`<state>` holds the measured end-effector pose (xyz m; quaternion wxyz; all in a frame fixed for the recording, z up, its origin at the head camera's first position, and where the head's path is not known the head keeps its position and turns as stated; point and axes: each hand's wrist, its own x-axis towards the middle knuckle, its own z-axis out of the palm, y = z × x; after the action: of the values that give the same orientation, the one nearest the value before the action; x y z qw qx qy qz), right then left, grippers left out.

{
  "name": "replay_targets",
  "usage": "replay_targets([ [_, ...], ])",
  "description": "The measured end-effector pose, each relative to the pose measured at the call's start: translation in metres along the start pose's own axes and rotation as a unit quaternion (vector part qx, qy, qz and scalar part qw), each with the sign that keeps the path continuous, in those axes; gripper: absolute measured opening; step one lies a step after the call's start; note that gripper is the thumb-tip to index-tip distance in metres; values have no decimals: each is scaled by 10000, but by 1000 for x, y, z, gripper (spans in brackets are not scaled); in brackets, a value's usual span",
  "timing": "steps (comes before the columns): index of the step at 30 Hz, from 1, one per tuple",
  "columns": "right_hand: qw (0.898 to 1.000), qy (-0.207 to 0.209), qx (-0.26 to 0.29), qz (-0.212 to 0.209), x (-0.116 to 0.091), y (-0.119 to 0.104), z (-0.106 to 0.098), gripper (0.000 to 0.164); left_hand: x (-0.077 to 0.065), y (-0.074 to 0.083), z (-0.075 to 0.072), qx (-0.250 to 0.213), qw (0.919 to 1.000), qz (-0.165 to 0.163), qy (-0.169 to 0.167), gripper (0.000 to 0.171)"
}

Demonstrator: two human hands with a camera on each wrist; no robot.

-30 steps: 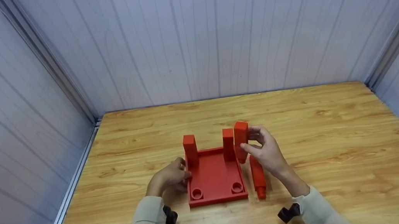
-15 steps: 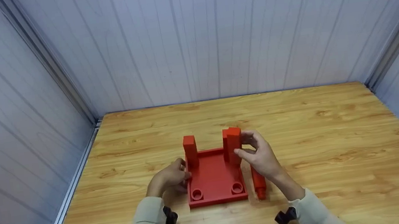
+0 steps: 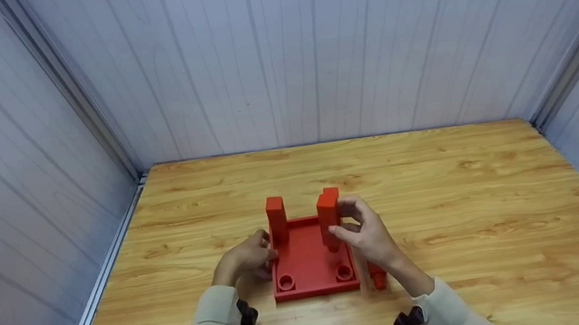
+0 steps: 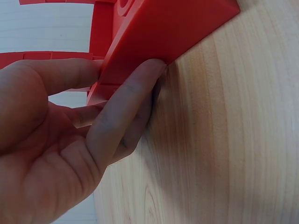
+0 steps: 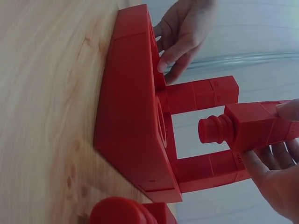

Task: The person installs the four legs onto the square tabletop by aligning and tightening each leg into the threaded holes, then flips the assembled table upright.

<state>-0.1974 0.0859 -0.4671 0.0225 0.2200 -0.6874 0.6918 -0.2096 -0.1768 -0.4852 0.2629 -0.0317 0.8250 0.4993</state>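
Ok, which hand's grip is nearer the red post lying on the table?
Right: the right grip, holding another post over the tray, is close to the lying post; the left grip is across the tray, at its left edge.

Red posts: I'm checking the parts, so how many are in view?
4: a far-left post and a partly hidden far-right post stand in the tray, the right hand holds a third post, and a fourth post lies beside the tray.

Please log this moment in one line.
left hand: grips tray | right hand: holds post above tray | in tray: two upright posts | on table: another post
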Motion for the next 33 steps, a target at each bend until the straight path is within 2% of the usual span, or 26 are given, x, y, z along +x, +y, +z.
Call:
replay_targets([
  [11,9982,-501,-329,74,-8,4,17,45,-1,1,0,-22,10000,43,8,32],
  [16,9965,-591,-544,218,-12,3,25,45,1,0,-1,-17,10000,78,-36,30],
  [20,9960,-710,-432,330,-15,-9,32,44,1,-2,-2,-16,9999,85,-53,30],
  [24,9956,-837,-378,195,-17,-20,38,42,0,-2,-2,-41,9999,129,-21,31],
  [33,9942,-1012,-336,156,-18,-20,47,41,0,-2,-2,-21,10000,94,19,33],
])
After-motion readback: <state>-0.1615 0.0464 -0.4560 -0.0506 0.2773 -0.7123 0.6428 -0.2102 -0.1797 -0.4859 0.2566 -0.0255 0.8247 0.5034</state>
